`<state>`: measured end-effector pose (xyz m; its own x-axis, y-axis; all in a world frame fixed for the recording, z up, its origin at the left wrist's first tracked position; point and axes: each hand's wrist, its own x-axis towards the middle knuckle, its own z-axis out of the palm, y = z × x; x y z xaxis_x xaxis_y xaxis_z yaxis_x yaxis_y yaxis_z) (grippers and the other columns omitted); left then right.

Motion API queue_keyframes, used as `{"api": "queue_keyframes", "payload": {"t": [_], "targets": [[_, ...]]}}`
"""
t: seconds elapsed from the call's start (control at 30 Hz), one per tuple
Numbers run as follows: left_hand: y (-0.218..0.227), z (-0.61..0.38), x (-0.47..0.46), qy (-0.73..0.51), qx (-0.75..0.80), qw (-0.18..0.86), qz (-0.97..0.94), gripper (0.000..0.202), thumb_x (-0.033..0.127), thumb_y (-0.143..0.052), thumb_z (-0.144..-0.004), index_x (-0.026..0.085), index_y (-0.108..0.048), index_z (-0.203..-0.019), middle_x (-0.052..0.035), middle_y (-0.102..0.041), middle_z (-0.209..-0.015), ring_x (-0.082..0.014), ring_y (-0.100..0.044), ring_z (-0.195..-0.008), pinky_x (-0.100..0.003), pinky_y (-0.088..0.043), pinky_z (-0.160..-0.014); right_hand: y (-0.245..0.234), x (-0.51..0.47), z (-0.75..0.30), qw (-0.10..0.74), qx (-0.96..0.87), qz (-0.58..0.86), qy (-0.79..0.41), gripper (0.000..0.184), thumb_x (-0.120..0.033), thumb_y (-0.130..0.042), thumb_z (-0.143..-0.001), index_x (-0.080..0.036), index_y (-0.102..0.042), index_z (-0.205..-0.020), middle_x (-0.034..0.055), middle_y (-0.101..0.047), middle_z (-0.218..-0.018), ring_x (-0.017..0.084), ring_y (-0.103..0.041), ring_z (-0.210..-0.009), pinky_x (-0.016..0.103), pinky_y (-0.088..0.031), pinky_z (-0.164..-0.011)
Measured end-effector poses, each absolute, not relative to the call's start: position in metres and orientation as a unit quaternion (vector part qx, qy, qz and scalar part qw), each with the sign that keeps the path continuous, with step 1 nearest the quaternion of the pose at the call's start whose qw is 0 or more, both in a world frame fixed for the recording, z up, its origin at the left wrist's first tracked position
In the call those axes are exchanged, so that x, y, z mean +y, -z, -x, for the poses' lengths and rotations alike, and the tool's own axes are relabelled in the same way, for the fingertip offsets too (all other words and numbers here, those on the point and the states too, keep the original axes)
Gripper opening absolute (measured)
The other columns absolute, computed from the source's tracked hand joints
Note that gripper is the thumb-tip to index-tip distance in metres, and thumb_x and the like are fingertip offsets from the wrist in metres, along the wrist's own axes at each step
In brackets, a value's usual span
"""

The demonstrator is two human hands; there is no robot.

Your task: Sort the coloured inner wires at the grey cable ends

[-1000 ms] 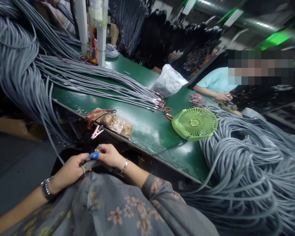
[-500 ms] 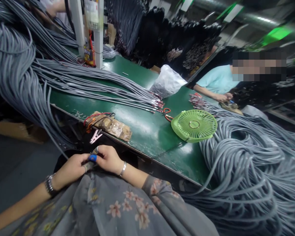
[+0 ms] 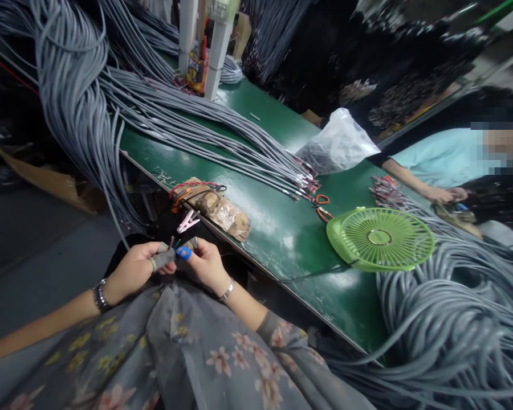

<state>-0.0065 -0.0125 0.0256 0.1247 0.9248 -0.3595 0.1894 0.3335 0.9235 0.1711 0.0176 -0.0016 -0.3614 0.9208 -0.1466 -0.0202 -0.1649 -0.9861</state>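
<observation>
Left hand: the left hand (image 3: pixel 132 272) is closed around a grey cable end (image 3: pixel 165 259), thumb on top and fingers curled under, low over the lap just off the near edge of the table (image 3: pixel 277 228).
Right hand: the right hand (image 3: pixel 208 266) meets it from the right, fingers narrowed to a pinch at the tip of the same cable end; a blue finger cover (image 3: pixel 183 253) sits on the pinching digit.
Cable end: it lies between the two hands, held by both, with thin coloured wires (image 3: pixel 174 243) sticking up out of it just above the fingertips.
Why held so: probably the close two-handed grip keeps the short stub steady, and the cover likely spares the fingertip from the wire ends.
Wrists: a watch (image 3: pixel 99 295) on the left, a bangle (image 3: pixel 227 290) on the right.
Table edge: a pink peg (image 3: pixel 188 221) hangs beside a brown taped pad (image 3: pixel 216 208), within easy reach just beyond the hands.
Far left: a long cable bundle (image 3: pixel 205 134) lies across the table, stripped ends toward the middle.
Right: a green fan (image 3: pixel 380 239) lies flat beside a heap of coiled cable (image 3: pixel 444 319).
Far: a plastic bag (image 3: pixel 337 145); a co-worker's hand (image 3: pixel 442 195) rests on the table, well apart.
</observation>
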Motion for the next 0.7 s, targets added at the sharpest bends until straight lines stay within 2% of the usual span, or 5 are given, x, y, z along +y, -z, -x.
{"api": "queue_keyframes", "payload": {"t": [0.2,0.33,0.47,0.6,0.7], "targets": [[-0.02,0.002,-0.016,-0.4,0.58,0.587,-0.4,0.03,0.048,-0.076,-0.067,0.021,-0.066,-0.058,-0.0044,-0.072,-0.058,-0.018,-0.064,-0.055,-0.03,-0.053,-0.056,0.003,0.015,-0.171,0.367,-0.515,0.422,-0.65,0.061,-0.077,-0.08,-0.065,-0.022,-0.056,-0.068,-0.0043,-0.052,-0.061,0.012,-0.046,-0.06,0.027,-0.044,-0.058],[-0.025,0.001,-0.016,-0.374,0.575,0.605,-0.405,0.03,0.046,-0.076,-0.064,0.021,-0.064,-0.053,-0.0021,-0.066,-0.051,-0.0147,-0.059,-0.049,-0.027,-0.048,-0.052,0.001,0.019,-0.169,0.374,-0.499,0.397,-0.673,0.055,-0.072,-0.082,-0.068,-0.021,-0.062,-0.078,-0.0032,-0.061,-0.071,0.013,-0.055,-0.067,0.027,-0.05,-0.067],[-0.03,0.003,-0.016,-0.325,0.571,0.601,-0.455,0.029,0.047,-0.075,-0.066,0.022,-0.066,-0.054,-0.0015,-0.068,-0.053,-0.0152,-0.06,-0.05,-0.028,-0.05,-0.054,-0.001,0.023,-0.161,0.366,-0.475,0.379,-0.704,0.053,-0.059,-0.094,-0.058,-0.021,-0.066,-0.083,-0.0026,-0.066,-0.078,0.013,-0.059,-0.071,0.028,-0.052,-0.072],[-0.03,0.004,-0.016,-0.304,0.576,0.592,-0.474,0.031,0.05,-0.074,-0.067,0.022,-0.067,-0.055,-0.0015,-0.069,-0.054,-0.0164,-0.062,-0.052,-0.029,-0.053,-0.055,0.001,0.021,-0.156,0.369,-0.437,0.391,-0.721,0.049,-0.052,-0.096,-0.057,-0.021,-0.065,-0.076,-0.0027,-0.065,-0.075,0.012,-0.059,-0.068,0.028,-0.051,-0.069],[-0.03,0.003,-0.017,-0.315,0.573,0.591,-0.473,0.033,0.052,-0.075,-0.067,0.022,-0.067,-0.055,-0.0022,-0.07,-0.054,-0.0169,-0.063,-0.052,-0.029,-0.054,-0.056,0.003,0.018,-0.155,0.381,-0.408,0.41,-0.722,0.053,-0.057,-0.096,-0.054,-0.021,-0.063,-0.072,-0.0047,-0.061,-0.065,0.01,-0.051,-0.058,0.026,-0.045,-0.059]]}}
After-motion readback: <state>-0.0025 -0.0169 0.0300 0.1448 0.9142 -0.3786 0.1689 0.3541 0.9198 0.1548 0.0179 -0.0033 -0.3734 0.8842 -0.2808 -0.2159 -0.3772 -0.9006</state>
